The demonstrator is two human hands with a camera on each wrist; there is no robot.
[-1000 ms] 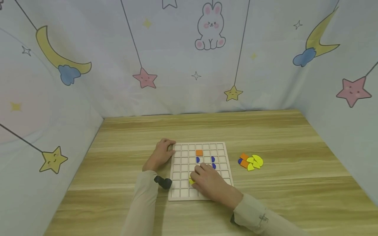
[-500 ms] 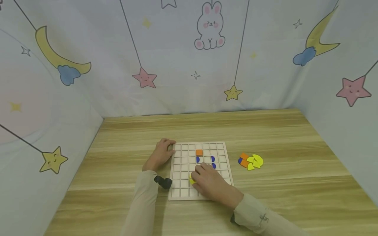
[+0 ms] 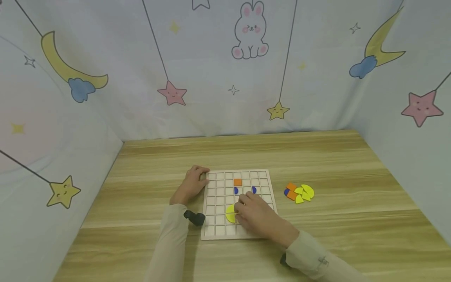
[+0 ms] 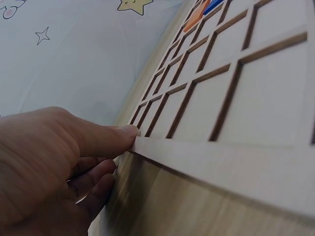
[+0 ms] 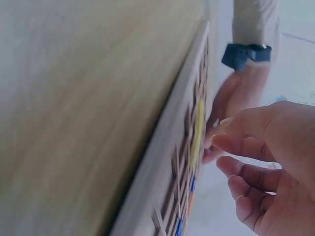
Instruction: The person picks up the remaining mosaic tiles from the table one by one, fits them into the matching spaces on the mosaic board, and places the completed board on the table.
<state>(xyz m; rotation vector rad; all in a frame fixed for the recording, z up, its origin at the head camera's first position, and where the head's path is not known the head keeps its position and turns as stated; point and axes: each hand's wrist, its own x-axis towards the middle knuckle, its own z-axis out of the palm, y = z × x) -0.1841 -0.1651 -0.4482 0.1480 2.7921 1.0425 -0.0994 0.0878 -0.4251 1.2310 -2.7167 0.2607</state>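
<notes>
A pale wooden grid board lies on the table. In its cells sit an orange square, a blue half-round piece and another blue piece. Lower down, yellow rounded pieces form a half disc. My right hand hovers over the board just right of the yellow, fingers loosely bent, with nothing between them in the right wrist view. My left hand rests at the board's upper left edge; the left wrist view shows the thumb touching the rim.
Right of the board lies a small pile with orange squares, a blue piece and several yellow rounded pieces. A patterned cloth wall stands behind the wooden table and along both sides.
My right hand has let go of the yellow piece and drawn back slightly to the right, uncovering the yellow half disc and covering the lower blue piece. The left hand has stayed still.
</notes>
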